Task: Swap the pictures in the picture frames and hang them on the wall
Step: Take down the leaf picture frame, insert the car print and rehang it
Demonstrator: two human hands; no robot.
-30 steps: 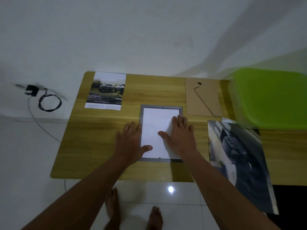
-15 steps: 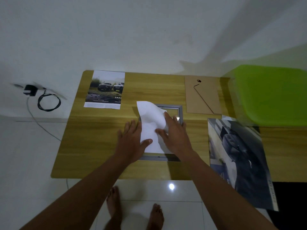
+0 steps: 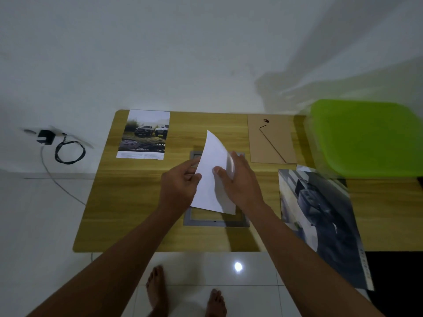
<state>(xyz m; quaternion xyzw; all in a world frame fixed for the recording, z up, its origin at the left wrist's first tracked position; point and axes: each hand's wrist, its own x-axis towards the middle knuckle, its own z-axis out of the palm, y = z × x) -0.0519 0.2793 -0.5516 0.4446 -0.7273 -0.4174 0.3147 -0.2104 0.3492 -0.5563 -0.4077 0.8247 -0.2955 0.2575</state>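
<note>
Over the middle of the counter [image 3: 128, 213], the left hand [image 3: 180, 186] pinches the left edge of the white sheet [image 3: 211, 179] while the right hand [image 3: 240, 184] grips its right side. The sheet is held curled above the grey frame [image 3: 215, 221], with the backing board [image 3: 272, 140] just beyond.

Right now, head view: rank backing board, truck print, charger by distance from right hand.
1. Backing board, beyond the right hand, slightly right.
2. Truck print, far-left corner of the table.
3. Charger, off the table, farthest left.
</note>
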